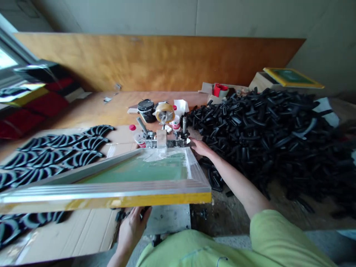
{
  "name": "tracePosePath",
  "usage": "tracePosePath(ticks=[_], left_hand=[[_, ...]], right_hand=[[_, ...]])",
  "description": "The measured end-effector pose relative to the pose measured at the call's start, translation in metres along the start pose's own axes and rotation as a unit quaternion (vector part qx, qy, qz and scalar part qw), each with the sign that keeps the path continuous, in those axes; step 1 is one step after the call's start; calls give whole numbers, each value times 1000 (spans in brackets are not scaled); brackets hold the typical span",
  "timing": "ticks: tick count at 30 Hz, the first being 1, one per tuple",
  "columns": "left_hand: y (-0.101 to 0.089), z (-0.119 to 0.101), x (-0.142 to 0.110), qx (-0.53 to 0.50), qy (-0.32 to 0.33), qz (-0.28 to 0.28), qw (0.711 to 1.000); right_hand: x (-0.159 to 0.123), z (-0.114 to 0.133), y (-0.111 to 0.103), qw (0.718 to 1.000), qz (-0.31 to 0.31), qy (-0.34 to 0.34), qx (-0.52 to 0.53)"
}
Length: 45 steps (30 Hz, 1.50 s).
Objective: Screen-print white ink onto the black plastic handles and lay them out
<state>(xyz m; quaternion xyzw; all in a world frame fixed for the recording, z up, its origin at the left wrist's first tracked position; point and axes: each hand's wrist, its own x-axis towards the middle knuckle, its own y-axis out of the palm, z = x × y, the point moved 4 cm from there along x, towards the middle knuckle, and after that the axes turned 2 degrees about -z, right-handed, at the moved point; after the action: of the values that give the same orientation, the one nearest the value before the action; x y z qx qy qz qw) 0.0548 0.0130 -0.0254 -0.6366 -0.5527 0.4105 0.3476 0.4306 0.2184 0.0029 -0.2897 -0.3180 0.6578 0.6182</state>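
We are facing a desk (97,105), its near edge partly hidden under our green shirt (194,248), with a wooden board (167,61) rising behind it. A heap of black plastic parts (250,126) is filling the right side and running so dark that single pieces are blending together. Left of it, the screen frame (155,187) is hanging tilted over a metal plate (167,218), its far left end running out of view and its yellow-edged near side covering part of the plate. On the left, a cardboard sheet (69,237) is carrying rows of curved black pieces (83,157); the frame is hiding some, and the view is cutting others off.

Our left hand (135,220) is reaching under the near side, thumb apart from partly covered fingers; a dark shape is showing between them, but we cannot tell whether we are holding it. Our right hand (198,145) is reaching beside the hinge clamp (161,139), fingers extended, tips too blurred to tell grip or contact. Behind the clamp, a black tub (146,111), a tape roll (164,113) and a red-capped bottle (176,122) are standing close together, partly overlapping.
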Motion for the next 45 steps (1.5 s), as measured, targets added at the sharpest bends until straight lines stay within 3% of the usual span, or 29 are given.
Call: tracePosePath(ticks=[4, 7, 10, 13, 15, 18, 22, 26, 28, 30, 33, 35, 37, 40, 45], left_hand=[[16, -60, 14, -110, -29, 122, 986], [32, -124, 36, -219, 1, 143, 965], [40, -177, 57, -331, 32, 157, 930], [37, -199, 67, -390, 59, 149, 907], [35, -194, 63, -387, 66, 159, 906], [33, -165, 45, -384, 49, 191, 902], [20, -102, 16, -414, -26, 176, 893], [-3, -31, -6, -439, -111, 108, 885], [-13, 0, -12, -443, -143, 73, 882], [-20, 23, -14, -446, -163, 45, 879], [-27, 34, -11, -451, -168, 26, 876], [-31, 30, -6, -453, -152, 25, 878], [-35, 22, 0, -453, -131, 28, 881], [-39, 17, 6, -456, -111, 30, 883], [-56, 23, 16, -472, -102, 18, 875]], right_hand=[[-61, -55, -62, 971, -79, 103, -199], [-104, -93, -105, 941, -74, 173, -283], [-125, -110, -123, 936, -29, 198, -288], [-127, -109, -119, 932, -11, 209, -297], [-124, -106, -111, 925, -2, 222, -309], [-121, -104, -103, 916, -19, 232, -326], [-127, -103, -110, 908, -73, 245, -331], [-144, -85, -119, 898, -149, 252, -330], [-149, -63, -107, 907, -159, 232, -313], [-149, -33, -76, 945, -144, 176, -235], [-140, 24, -7, 995, -82, 48, -37], [-130, 62, 38, 998, -40, -31, 45], [-120, 91, 72, 994, -17, -89, 55], [-113, 116, 98, 990, -10, -138, -26], [-120, 128, 105, 977, -8, -159, -138]])
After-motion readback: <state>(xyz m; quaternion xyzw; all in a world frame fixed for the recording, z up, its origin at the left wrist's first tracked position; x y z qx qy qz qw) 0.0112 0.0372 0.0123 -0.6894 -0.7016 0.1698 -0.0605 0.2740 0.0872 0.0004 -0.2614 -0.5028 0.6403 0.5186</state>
